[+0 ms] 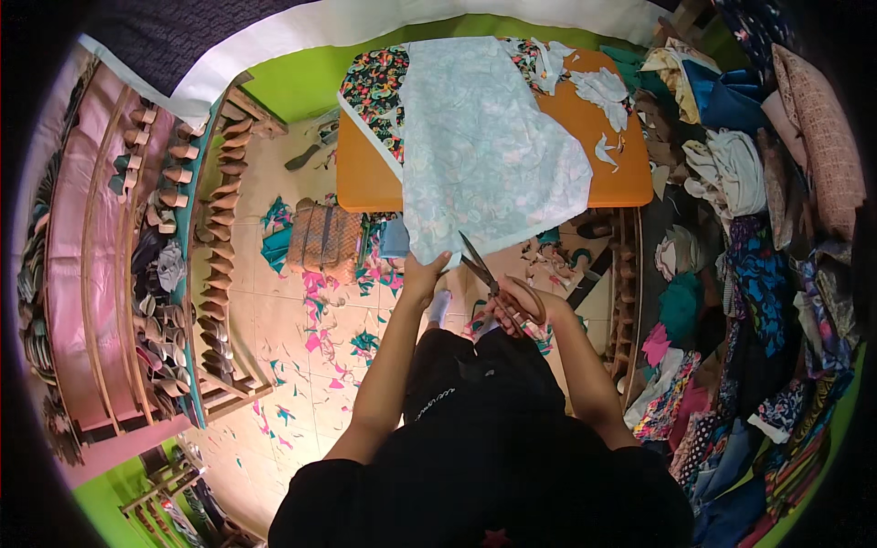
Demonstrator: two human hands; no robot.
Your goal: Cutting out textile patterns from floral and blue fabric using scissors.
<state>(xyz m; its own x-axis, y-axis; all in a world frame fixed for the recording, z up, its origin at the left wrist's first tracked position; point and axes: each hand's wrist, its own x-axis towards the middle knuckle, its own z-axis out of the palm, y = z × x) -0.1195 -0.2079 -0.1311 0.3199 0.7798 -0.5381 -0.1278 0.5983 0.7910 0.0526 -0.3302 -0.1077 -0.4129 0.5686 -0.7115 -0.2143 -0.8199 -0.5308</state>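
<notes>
A pale fabric piece [489, 155], its faint print showing through from the other side, lies over the orange table [367, 178] and hangs past the near edge. My left hand [424, 277] is closed on its lower corner. In my right hand [513, 303] is a pair of large scissors [477, 265], blades parted and pointing up and left beside the fabric's lower edge. Whether the blades touch the cloth I cannot tell. Dark floral fabric [373, 96] shows beneath the pale piece at the table's left, and white scraps [603, 89] lie at the right.
Racks of wooden shoe lasts [216, 265] line the left, with another row under the table's right side. Piled fabrics [731, 173] fill the right. Pink and teal offcuts [315, 340] litter the tiled floor around a patterned orange bundle [324, 237].
</notes>
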